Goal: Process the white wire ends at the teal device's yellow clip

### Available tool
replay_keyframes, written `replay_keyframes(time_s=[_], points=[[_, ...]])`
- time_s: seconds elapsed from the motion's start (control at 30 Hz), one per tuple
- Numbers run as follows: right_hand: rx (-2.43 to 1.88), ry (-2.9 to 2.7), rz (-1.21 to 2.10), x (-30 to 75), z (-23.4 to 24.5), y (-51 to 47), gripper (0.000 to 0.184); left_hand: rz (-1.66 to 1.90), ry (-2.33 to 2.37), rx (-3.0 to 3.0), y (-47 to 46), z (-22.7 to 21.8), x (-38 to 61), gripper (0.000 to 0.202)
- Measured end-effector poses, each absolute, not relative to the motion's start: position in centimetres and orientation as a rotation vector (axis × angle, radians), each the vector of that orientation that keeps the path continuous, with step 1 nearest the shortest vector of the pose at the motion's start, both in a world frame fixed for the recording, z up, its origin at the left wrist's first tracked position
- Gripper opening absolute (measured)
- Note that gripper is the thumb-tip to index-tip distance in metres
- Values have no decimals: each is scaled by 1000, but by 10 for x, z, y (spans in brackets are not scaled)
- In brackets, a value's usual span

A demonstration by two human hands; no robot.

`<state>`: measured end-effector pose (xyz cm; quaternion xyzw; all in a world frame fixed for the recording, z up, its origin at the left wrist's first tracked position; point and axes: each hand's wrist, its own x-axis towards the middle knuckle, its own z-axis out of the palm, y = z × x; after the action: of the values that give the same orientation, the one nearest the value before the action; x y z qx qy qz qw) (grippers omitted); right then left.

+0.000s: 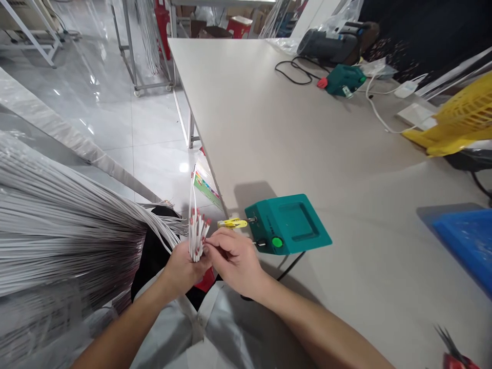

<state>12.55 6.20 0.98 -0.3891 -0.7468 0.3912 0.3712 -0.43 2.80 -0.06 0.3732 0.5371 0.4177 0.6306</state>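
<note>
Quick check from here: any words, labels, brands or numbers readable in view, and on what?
None can be read.
Colourful printed sheet beside the table edge: print too blurred.
Teal box by the right hand: no lettering visible.
Far teal device: too small to tell.

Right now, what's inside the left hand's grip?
The left hand clasps a bunch of white wires, red-tipped ends sticking up. The right hand pinches at those tips. How the wires run inside the fist is hidden by the fingers.
</note>
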Motion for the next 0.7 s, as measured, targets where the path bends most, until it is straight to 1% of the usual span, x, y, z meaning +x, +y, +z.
replay_keyframes(time_s=[0.1,0.2,0.3,0.4,0.57,0.7], points=[[-1033,-1858,994,126,9,64,16,961,1207,867,28,0,-9,15],[-1027,-1797,1024,127,9,66,15,1000,1232,819,27,-4,-14,22],[-1033,-1777,1053,127,8,67,14,1224,1319,573,27,-8,-14,27],[-1003,-1796,1061,128,7,67,11,1386,1400,516,28,-10,-12,24],[-926,-1847,1033,130,6,68,11,1177,1415,864,24,-2,-9,23],[-924,-1815,976,132,7,67,13,1185,1545,953,24,7,-6,16]])
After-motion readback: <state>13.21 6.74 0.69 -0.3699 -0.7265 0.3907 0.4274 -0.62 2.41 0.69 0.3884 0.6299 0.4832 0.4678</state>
